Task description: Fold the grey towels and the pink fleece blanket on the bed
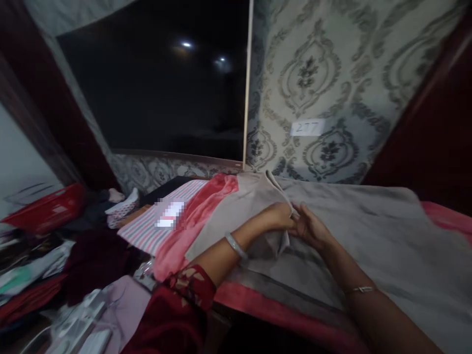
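Both hands meet at the middle of a grey-beige garment (354, 221) that lies spread flat across a padded surface covered in red-pink cloth (258, 302), apparently so that the fabric can be worked while it stays smooth. The left hand (280, 216) comes in from the lower left, a pale bangle (236, 245) on its wrist and a dark red patterned sleeve (184, 295) above that; its grip is pressed together on a raised fold of the garment, pinching a narrow edge or strap (278, 189) that stands up from the cloth. The right hand (311, 228), with a thin bracelet (363, 289) on its wrist, touches the left at the fingertips; its grip seems to close on the same fold just beside the left's, though the fingers overlap and blur, so I cannot tell exactly how much cloth it has. Holding the fold from both sides keeps it taut and lifted clear of the flat part beneath. To the left of the garment a red-pink fabric (199, 216) and a striped cloth (147, 231) lie side by side, touching. Further left, off the surface, is a loose heap of clothes (92, 255) and a red tray (47, 209). Behind stand a dark window (158, 88) and patterned wallpaper (332, 64) bearing a small label (307, 128).
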`<state>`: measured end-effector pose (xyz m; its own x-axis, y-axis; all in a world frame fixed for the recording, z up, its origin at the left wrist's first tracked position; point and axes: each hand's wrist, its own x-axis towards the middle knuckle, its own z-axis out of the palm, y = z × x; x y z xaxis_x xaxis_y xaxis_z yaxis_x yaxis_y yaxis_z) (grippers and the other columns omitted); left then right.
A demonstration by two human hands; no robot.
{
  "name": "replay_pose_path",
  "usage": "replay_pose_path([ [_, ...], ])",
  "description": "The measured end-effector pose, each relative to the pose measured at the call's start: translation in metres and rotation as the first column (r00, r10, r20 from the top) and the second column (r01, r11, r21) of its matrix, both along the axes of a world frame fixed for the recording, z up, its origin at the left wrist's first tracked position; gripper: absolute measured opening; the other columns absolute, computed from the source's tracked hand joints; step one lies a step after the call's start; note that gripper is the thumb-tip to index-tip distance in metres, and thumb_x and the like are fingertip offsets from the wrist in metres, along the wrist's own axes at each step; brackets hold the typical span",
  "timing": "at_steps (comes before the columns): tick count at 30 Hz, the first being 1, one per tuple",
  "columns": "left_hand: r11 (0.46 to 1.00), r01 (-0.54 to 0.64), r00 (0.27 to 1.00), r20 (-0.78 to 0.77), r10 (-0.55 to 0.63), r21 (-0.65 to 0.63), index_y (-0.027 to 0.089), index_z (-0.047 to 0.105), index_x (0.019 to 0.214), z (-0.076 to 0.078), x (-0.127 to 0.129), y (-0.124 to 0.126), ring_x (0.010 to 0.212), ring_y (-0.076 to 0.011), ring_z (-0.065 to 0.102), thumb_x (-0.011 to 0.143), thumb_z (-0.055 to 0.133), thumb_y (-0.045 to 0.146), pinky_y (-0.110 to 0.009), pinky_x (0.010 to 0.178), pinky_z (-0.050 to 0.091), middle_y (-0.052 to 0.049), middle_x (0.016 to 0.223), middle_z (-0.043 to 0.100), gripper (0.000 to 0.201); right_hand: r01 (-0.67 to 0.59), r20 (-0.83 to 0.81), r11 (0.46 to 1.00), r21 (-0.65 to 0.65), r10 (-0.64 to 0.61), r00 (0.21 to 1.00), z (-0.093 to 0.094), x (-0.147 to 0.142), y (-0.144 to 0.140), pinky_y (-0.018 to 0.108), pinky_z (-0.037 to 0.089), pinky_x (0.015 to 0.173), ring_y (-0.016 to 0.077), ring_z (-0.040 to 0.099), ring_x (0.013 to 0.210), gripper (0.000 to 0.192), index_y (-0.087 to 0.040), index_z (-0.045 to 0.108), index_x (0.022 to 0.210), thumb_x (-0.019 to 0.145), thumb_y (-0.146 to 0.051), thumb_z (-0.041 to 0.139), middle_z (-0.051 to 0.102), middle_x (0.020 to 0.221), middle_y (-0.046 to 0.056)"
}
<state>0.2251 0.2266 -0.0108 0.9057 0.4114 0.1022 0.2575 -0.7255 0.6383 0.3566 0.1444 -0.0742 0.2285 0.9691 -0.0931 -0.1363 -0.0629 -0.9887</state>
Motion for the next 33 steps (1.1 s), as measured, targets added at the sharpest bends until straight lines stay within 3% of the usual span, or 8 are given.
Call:
replay_pose_path([
  [3,0.997,0.069,0.993,-0.094,-0.067,0.027,0.016,0.072,0.074,-0.038,0.022,-0.043,0.073,-0.0228,0.064,0.064,0.071,0.013,-0.032,0.07,0.048,-0.009,0.07,0.069,0.011,0.013,-0.034,0.994,-0.104,-0.017,0.999,-0.012,0.012,-0.018,0.04,0.059,0.077,0.028,0.072,0.092,0.067,-0.015,0.057,0.132,0.093,-0.064,0.034,0.071,0.11,0.018],
  [6,0.992,0.124,0.988,-0.096,-0.12,0.039,0.015,0.074,0.096,-0.057,0.018,-0.062,0.073,-0.0217,0.063,0.07,0.065,0.014,-0.03,0.068,0.047,-0.007,0.076,0.071,0.028,0.085,-0.053,0.996,-0.034,-0.087,0.995,-0.022,0.015,-0.023,0.038,0.059,0.076,0.0274,0.071,0.088,0.051,-0.016,0.063,0.117,0.085,-0.055,0.053,0.073,0.097,0.014],
  [9,0.997,0.074,0.997,0.017,-0.074,-0.019,0.015,0.072,0.115,-0.057,-0.001,-0.053,0.069,-0.018,0.061,0.08,0.054,0.018,-0.028,0.068,0.046,-0.004,0.078,0.07,0.04,0.152,-0.046,0.988,0.021,-0.151,0.987,-0.026,0.015,-0.017,0.038,0.059,0.079,0.0265,0.071,0.089,0.045,-0.017,0.064,0.114,0.078,-0.045,0.061,0.074,0.097,0.012],
  [12,0.984,-0.162,0.97,0.175,0.171,-0.069,0.015,0.074,0.113,-0.048,-0.028,-0.023,0.073,-0.0184,0.06,0.079,0.053,0.018,-0.03,0.075,0.047,-0.005,0.083,0.07,0.04,0.214,-0.029,0.977,0.005,-0.214,0.976,-0.027,0.016,-0.006,0.04,0.058,0.08,0.0254,0.07,0.084,0.047,-0.017,0.063,0.115,0.071,-0.032,0.062,0.074,0.092,0.008],
  [15,0.905,-0.404,0.863,0.272,0.426,-0.133,0.016,0.076,0.103,-0.045,-0.053,0.013,0.087,-0.0225,0.061,0.072,0.061,0.018,-0.035,0.088,0.048,-0.01,0.098,0.069,0.034,0.273,-0.01,0.962,0.011,-0.272,0.962,-0.025,0.023,0.001,0.039,0.057,0.081,0.0233,0.069,0.082,0.053,-0.017,0.063,0.117,0.064,-0.021,0.06,0.073,0.09,0.004],
  [17,0.861,-0.467,0.818,0.272,0.508,-0.204,0.017,0.075,0.101,-0.05,-0.062,0.03,0.091,-0.0246,0.062,0.068,0.067,0.022,-0.038,0.092,0.048,-0.011,0.106,0.067,0.034,0.316,0.006,0.948,0.034,-0.317,0.948,-0.023,0.031,0.001,0.037,0.057,0.081,0.022,0.069,0.082,0.057,-0.017,0.063,0.119,0.062,-0.018,0.058,0.073,0.091,0.002],
  [25,0.844,-0.441,0.8,0.292,0.523,-0.304,0.018,0.072,0.104,-0.089,-0.049,0.022,0.116,-0.0294,0.059,0.067,0.071,0.028,-0.041,0.109,0.04,-0.011,0.112,0.068,0.038,0.414,0.065,0.91,-0.008,-0.413,0.909,-0.035,0.051,-0.026,0.035,0.057,0.075,0.0228,0.068,0.076,0.059,-0.015,0.065,0.12,0.061,-0.019,0.057,0.073,0.086,0.003],
  [33,0.757,-0.443,0.812,0.144,0.566,-0.481,0.015,0.061,0.129,-0.092,-0.069,0.012,0.091,-0.0273,0.066,0.07,0.073,0.047,-0.038,0.088,0.049,-0.005,0.083,0.068,0.069,0.39,0.072,0.921,0.006,-0.39,0.918,-0.039,0.042,-0.034,0.035,0.057,0.08,0.022,0.069,0.084,0.061,-0.016,0.055,0.132,0.073,-0.028,0.061,0.073,0.104,0.008],
])
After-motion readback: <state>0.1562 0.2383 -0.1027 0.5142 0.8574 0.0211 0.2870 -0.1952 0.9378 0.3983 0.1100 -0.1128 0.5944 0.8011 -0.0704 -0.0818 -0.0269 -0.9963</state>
